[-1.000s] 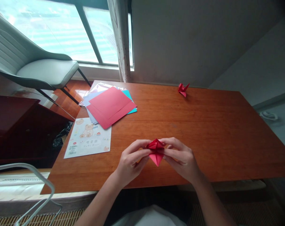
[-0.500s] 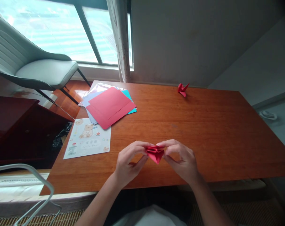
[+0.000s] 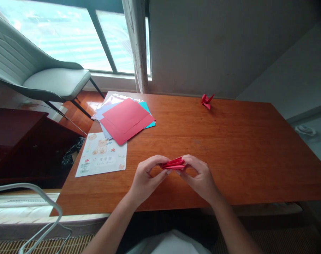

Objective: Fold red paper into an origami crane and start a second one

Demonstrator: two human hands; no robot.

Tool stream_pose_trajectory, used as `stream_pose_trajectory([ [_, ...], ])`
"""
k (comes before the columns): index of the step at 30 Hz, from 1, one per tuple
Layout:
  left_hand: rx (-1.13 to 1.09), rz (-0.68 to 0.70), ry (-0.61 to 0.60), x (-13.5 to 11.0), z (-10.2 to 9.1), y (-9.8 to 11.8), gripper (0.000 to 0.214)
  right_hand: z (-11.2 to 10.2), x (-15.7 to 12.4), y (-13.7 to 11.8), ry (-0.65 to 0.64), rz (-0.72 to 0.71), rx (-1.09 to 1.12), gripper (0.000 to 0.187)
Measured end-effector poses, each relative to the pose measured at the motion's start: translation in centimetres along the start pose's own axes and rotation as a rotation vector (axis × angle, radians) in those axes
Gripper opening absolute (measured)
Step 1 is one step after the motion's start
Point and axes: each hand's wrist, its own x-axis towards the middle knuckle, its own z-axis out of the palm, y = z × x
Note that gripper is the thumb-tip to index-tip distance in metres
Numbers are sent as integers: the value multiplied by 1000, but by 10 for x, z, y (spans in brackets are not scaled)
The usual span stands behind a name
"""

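A small folded piece of red origami paper (image 3: pixel 174 164) is held up between my two hands, above the near part of the table. My left hand (image 3: pixel 147 176) pinches its left end between thumb and fingers. On the other side, my right hand (image 3: pixel 200 176) grips the right end the same way. Several stacked layers of the paper show edge-on, and the fingertips cover its ends. Toward the table's back edge stands a finished-looking red paper crane (image 3: pixel 207 101), apart from both hands.
The brown wooden table (image 3: pixel 229 148) spreads out before me. Red paper sheets (image 3: pixel 125 120) lie over blue and lilac ones at the left. A white bear-print sheet (image 3: pixel 102 158) sits nearer. Beyond the left edge are a grey chair (image 3: pixel 57 81) and a white cable (image 3: pixel 35 188).
The folded red paper has been turned: its downward point no longer shows, and its layers now face me edge-on. Both hands have shifted with it and still grip its ends.
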Motion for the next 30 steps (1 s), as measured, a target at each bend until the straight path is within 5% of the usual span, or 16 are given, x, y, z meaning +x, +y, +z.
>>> stream_pose_trajectory([
  [6, 124, 161, 9, 3, 3, 6, 14, -6, 4, -7, -15, 4, 1, 14],
  [14, 18, -98, -69, -1, 4, 3, 24, 3, 1, -5, 67, 34, 130, 9],
  [24, -137, -76, 28, -2, 4, 4, 40, -4, -1, -1, 57, 129, 154, 12],
  [30, -219, -134, 46, 0, 2, 7, 20, -11, -5, 4, 43, 47, 227, 15],
])
